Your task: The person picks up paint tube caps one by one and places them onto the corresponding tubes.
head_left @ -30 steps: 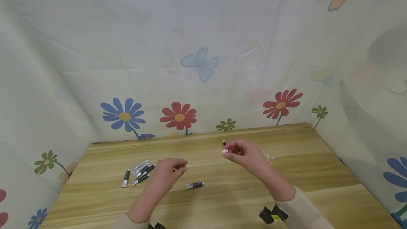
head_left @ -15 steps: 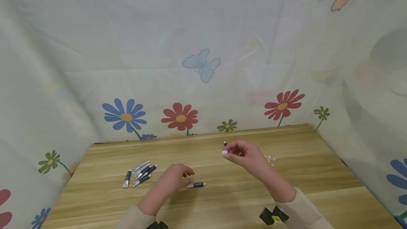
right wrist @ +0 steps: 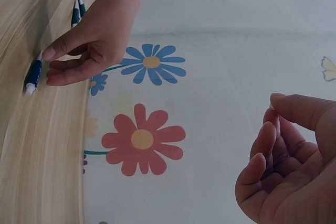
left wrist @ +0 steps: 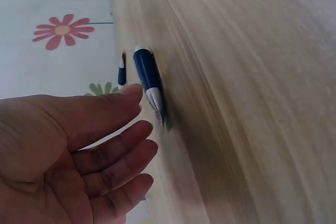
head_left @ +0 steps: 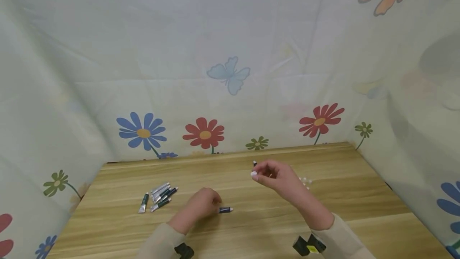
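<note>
In the head view my left hand is low over the table beside a dark blue paint tube with a white cap, hiding the tube's silver end. The left wrist view shows thumb and fingers loosely bent and apart, with the same tube just past the fingertips; nothing is held. Farther right, my right hand is raised and pinches a small white piece between thumb and forefinger. That piece is almost wholly hidden by the fingers in the right wrist view, so its kind is unclear.
Several silver and dark paint tubes lie grouped at the left, with a green one beside them. Another dark tube lies behind my right hand. Small white bits are scattered to its right. Flowered cloth surrounds the wooden table.
My left hand has moved right and down to the dark blue tube, now covering part of it. My right hand has stayed nearly still, holding the white piece.
</note>
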Motion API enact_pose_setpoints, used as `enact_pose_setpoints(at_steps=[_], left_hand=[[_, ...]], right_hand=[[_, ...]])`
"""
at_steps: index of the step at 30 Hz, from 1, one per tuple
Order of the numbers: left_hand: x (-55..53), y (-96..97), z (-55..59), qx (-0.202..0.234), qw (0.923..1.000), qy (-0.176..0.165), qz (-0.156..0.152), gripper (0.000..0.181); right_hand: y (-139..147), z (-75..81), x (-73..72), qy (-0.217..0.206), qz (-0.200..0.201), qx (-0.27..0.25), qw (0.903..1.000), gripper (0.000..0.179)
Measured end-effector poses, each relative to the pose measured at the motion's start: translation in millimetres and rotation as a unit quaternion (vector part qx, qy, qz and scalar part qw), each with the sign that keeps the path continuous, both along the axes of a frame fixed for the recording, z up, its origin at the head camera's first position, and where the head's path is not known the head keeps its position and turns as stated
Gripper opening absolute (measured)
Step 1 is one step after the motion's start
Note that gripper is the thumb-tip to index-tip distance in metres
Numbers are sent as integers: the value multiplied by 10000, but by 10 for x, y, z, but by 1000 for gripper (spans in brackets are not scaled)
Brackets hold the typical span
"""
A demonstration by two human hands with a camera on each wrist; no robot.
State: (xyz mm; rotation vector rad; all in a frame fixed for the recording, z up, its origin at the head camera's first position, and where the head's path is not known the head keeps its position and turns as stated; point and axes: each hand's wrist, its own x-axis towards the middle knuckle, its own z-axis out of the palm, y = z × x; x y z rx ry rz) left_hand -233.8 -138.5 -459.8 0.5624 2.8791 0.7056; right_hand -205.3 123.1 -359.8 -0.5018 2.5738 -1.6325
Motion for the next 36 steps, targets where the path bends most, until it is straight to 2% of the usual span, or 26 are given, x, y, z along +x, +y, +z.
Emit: enact_pose_setpoints(at_steps=[17,28,36], left_hand=[[-76,-13,-164,-113,9992,77,-366,14],[-50,-16,-147,-57,9988,30,-482,12],[-47,-45,-144,134,9983,276,-496,14]], right_hand=[[21,-70,-7,-72,-47,47,10000,20],[67,-130,-27,-27,-160,90,9998,20],[92,-132,-22,48,-120,64,9999,21]])
